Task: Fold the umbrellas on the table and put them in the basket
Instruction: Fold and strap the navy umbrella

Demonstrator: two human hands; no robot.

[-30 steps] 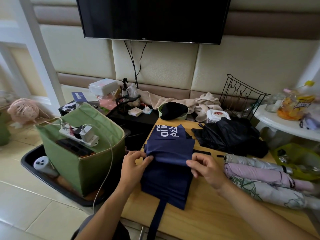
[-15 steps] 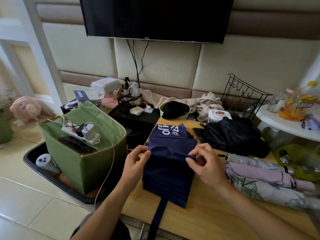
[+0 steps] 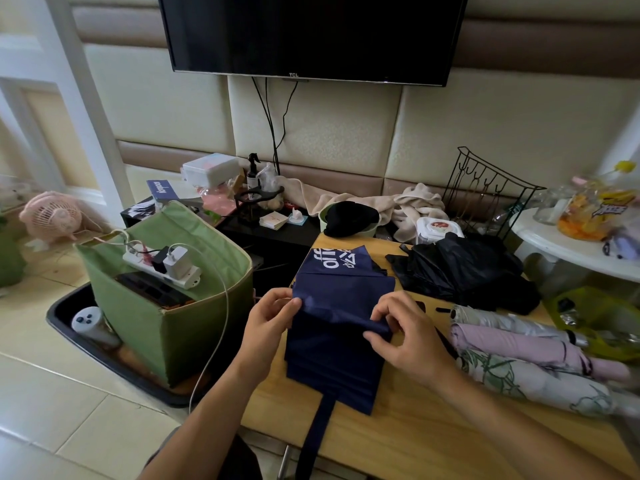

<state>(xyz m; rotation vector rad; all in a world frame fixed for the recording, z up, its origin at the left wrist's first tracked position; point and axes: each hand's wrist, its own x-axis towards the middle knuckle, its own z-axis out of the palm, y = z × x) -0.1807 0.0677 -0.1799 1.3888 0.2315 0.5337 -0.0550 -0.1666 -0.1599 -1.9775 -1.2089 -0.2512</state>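
Observation:
A navy blue umbrella (image 3: pixel 334 348) with white lettering lies flat on the wooden table (image 3: pixel 398 441), its strap hanging over the front edge. My left hand (image 3: pixel 268 323) pinches a fold of its cloth at the left edge. My right hand (image 3: pixel 401 329) pinches the same fold at the right edge. A loose black umbrella (image 3: pixel 460 268) lies behind on the right. Three rolled umbrellas lie at the right: silver (image 3: pixel 502 320), lilac (image 3: pixel 519 344) and a leaf-print one (image 3: pixel 530 382). The green fabric basket (image 3: pixel 180 327) stands left of the table, on the floor.
A power strip with chargers (image 3: pixel 162 266) rests across the basket's top, its white cable hanging down. The basket sits in a black tray (image 3: pixel 65 313). A black wire rack (image 3: pixel 485 199), towels and a small white side table (image 3: pixel 568 244) crowd the back and right.
Both hands have gathered the navy cloth into a tighter fold across the umbrella's middle; the right hand went from lying flat to pinching the fold.

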